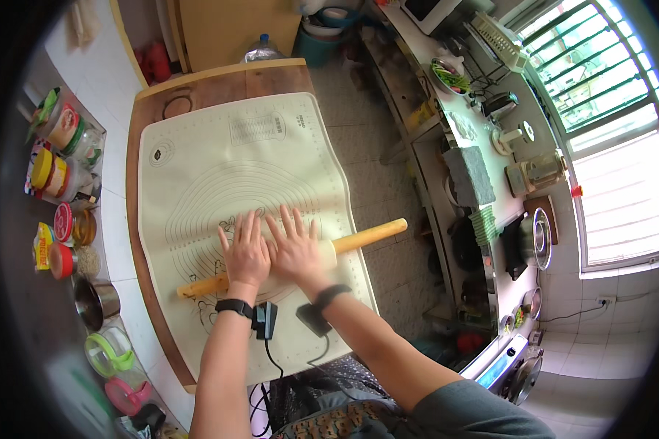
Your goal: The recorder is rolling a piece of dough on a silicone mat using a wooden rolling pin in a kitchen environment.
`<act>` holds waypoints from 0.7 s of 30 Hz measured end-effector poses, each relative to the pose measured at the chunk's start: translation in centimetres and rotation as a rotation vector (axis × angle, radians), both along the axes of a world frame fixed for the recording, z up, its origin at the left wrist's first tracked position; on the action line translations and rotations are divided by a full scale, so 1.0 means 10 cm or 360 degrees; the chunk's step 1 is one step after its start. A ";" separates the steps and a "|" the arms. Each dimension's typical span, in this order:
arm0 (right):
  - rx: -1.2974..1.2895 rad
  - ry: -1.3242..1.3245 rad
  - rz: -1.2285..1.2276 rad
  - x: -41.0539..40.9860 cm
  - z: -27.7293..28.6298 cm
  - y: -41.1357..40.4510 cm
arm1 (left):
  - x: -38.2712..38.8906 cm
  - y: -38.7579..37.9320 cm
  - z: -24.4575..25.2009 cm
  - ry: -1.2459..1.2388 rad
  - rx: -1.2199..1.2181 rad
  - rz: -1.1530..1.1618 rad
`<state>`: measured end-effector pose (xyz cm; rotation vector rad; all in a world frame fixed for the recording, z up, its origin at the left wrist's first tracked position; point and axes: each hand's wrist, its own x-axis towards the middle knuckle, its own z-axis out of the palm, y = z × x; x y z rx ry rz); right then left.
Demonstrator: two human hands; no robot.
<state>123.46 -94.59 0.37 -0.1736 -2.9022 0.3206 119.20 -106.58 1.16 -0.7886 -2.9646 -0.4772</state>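
Note:
A wooden rolling pin (370, 235) lies slantwise over a cream silicone baking mat (241, 159) printed with circles and scales. Pale material that looks like dough (327, 254) is wrapped around the pin's middle. My left hand (246, 253) rests palm down on the wrapped part, nearer the pin's left end. Beside it, touching at the thumb side, my right hand (296, 247) also lies flat with its fingers spread. Neither hand curls around the pin. Both hands hide most of the wrapped section. The pin's right end sticks out past the mat's edge.
Under the mat is a wooden board (214, 82). Jars (82, 228) and a metal pot (97, 303) line the left ledge. At right runs a counter with a grey cloth (468, 175), a blender (537, 171) and a gas stove (502, 362). Cables (274, 365) hang from wrist-worn devices.

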 end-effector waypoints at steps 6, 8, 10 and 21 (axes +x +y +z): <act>-0.0066 -0.0134 0.0095 0.74 -0.20 -0.15 | 0.77 -0.21 -0.24 -0.0013 -0.0060 -0.0003; -0.0166 -0.0060 0.0105 1.17 -0.19 -0.24 | 1.13 -0.35 -0.29 -0.0052 0.0025 -0.0061; -0.0125 -0.0103 0.0099 1.15 -0.19 -0.19 | 1.08 -0.30 -0.24 -0.0068 0.0043 -0.0083; 0.0053 -0.0219 0.0059 0.29 -0.03 -0.10 | 0.32 -0.09 -0.05 -0.0060 -0.0140 0.0156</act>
